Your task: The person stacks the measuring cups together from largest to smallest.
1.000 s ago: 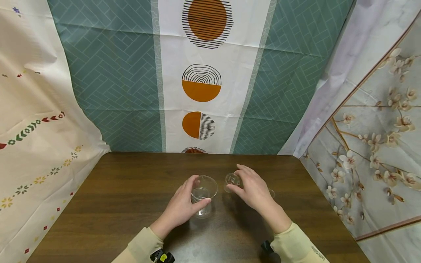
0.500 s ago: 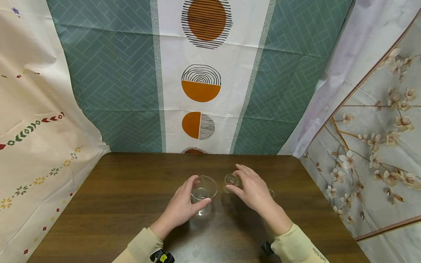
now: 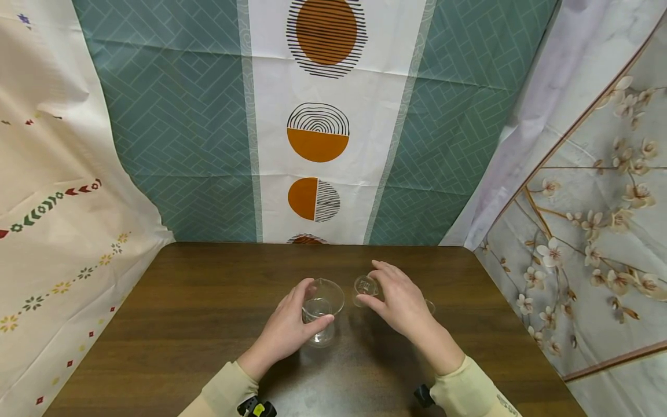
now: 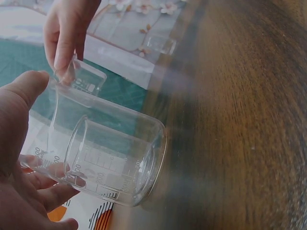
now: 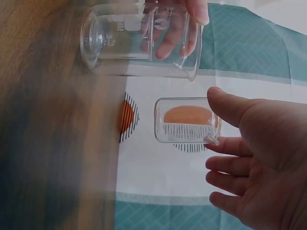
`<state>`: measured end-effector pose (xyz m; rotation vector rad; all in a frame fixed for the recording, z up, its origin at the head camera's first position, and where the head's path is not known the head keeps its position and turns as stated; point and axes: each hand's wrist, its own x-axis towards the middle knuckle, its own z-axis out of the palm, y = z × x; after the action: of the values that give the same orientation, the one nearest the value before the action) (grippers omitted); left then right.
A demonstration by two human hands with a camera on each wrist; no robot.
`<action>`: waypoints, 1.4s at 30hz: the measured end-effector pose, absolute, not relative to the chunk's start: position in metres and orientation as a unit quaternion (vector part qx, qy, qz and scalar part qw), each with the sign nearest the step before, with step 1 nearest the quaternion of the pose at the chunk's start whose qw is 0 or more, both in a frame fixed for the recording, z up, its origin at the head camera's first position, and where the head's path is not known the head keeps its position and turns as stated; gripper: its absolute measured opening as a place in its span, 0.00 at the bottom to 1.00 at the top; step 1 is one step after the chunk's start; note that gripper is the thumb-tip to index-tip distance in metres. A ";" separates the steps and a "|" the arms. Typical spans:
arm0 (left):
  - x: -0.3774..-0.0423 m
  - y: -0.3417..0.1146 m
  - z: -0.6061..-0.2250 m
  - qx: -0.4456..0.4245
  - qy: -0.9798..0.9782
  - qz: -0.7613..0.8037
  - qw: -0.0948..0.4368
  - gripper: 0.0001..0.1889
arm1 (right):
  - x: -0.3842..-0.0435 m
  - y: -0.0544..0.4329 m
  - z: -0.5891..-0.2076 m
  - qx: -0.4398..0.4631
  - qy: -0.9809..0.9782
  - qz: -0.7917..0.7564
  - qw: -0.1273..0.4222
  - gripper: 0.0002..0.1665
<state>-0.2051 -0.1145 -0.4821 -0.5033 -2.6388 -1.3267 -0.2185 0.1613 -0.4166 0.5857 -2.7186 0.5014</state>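
Curled around a large glass beaker (image 3: 329,301) is my left hand (image 3: 290,324), its thumb and fingers on opposite sides near the rim. The large beaker stands upright on the table, with a smaller beaker (image 4: 108,153) nested inside. My right hand (image 3: 402,296) pinches the rim of a small glass beaker (image 5: 184,120) between thumb and index finger; the other fingers extend free. This small beaker is held above the table, a short way right of the large one.
Another clear glass vessel (image 4: 160,44) stands on the brown wooden table (image 3: 208,289), mostly hidden behind my right hand in the head view. A patterned cloth (image 3: 208,145) hangs along the back edge, with more cloth at both sides.
My right hand has shifted very slightly left with the small beaker. My left hand and the large beaker have stayed in place.
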 end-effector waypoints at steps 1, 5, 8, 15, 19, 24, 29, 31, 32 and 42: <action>-0.205 -0.114 -0.482 -0.167 -0.879 -0.441 0.073 0.46 | -0.218 0.161 -0.416 0.205 -0.950 0.175 0.157 0.35; -0.205 -0.115 -0.482 -0.165 -0.880 -0.440 0.073 0.47 | -0.217 0.160 -0.415 0.204 -0.951 0.174 0.153 0.36; -0.204 -0.115 -0.482 -0.164 -0.880 -0.440 0.072 0.47 | -0.216 0.159 -0.414 0.204 -0.952 0.172 0.151 0.36; -0.204 -0.115 -0.482 -0.162 -0.880 -0.441 0.067 0.48 | -0.214 0.158 -0.411 0.207 -0.951 0.172 0.150 0.35; -0.204 -0.115 -0.482 -0.161 -0.880 -0.442 0.065 0.48 | -0.213 0.158 -0.410 0.210 -0.950 0.174 0.152 0.35; -0.205 -0.115 -0.482 -0.160 -0.880 -0.442 0.062 0.49 | -0.212 0.157 -0.409 0.212 -0.949 0.175 0.151 0.35; -0.205 -0.115 -0.481 -0.158 -0.881 -0.441 0.059 0.49 | -0.211 0.156 -0.407 0.217 -0.948 0.177 0.151 0.35; -0.205 -0.115 -0.480 -0.159 -0.881 -0.441 0.060 0.49 | -0.210 0.156 -0.406 0.218 -0.948 0.178 0.151 0.34; -0.205 -0.115 -0.480 -0.159 -0.881 -0.441 0.060 0.49 | -0.210 0.155 -0.405 0.219 -0.947 0.178 0.152 0.34; -0.204 -0.115 -0.480 -0.163 -0.881 -0.440 0.064 0.48 | -0.207 0.152 -0.401 0.223 -0.946 0.179 0.150 0.34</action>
<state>-0.2042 -0.1154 -0.4802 -0.4921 -2.6589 -1.3302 -0.2074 0.1524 -0.4008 0.6395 -2.7188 0.5147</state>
